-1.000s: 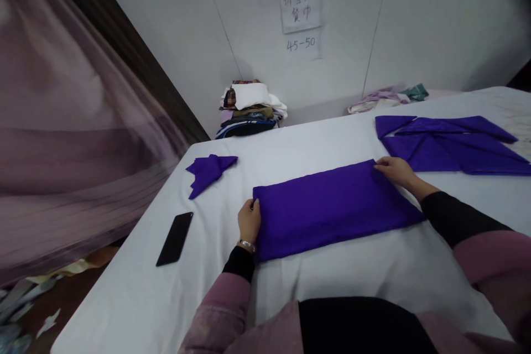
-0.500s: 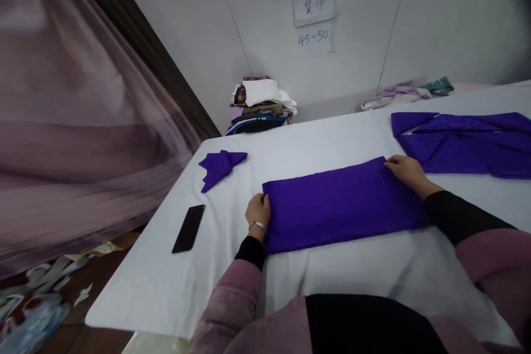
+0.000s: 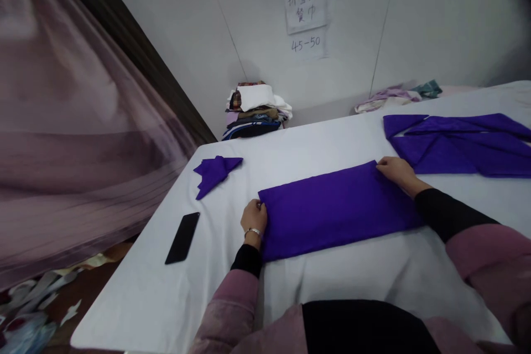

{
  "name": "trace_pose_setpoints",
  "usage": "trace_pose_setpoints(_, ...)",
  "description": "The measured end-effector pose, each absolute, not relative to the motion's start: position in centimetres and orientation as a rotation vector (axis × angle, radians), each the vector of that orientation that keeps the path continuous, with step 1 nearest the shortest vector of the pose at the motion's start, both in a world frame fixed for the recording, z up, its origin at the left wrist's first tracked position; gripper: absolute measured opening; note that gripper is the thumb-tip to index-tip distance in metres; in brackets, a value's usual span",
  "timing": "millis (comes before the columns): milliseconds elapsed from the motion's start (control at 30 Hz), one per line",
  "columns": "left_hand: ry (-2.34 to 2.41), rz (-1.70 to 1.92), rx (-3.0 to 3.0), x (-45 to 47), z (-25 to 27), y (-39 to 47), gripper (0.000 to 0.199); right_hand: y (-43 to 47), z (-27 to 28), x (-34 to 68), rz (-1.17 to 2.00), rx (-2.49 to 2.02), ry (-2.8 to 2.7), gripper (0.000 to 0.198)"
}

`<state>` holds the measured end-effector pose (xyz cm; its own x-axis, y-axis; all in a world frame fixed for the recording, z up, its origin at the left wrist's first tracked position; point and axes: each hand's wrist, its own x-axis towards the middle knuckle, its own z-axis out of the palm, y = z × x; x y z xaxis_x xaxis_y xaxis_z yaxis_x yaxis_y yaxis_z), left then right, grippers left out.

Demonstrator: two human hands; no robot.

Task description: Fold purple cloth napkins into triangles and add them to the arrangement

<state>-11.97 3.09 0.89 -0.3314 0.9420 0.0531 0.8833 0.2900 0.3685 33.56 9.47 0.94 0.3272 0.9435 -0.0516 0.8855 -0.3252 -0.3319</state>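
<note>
black phone [image 3: 182,238] lying flat, pink curtain [image 3: 91,149] hanging, cloth stack [image 3: 255,113] by the wall [image 3: 340,66].

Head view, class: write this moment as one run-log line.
oblong purple cloth: spread on white table | left grip: on its left edge | right grip: on its far right corner | black phone: left of cloth, apart

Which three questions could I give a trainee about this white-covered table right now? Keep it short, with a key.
1. True or false: the left hand and the right hand both hold the wide rectangular purple cloth.
2. Where does the flat black rectangular phone-like object lie?
A) on the purple cloth
B) right of the right hand
C) left of the left hand
3. Fill in the blank: the lower handwritten white paper sign reads "45-__".

Key: 1. True; 2. C; 3. 50
</note>
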Motion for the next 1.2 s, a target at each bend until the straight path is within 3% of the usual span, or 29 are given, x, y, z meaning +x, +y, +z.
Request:
trace_pose_setpoints(233, 2.342, 0.560, 1.639, -12.2, 0.7, 3.3, 0.036, 9.5, 1.5, 33.2, 0.364, -2.419, -1.634, 0.024)
trace_pose_setpoints(1200, 2.192, 0.680, 1.674, -11.5, 0.5, 2.7, 0.029, 9.3, 1.3, 33.8, 0.357, -2.558, -1.630, 0.036)
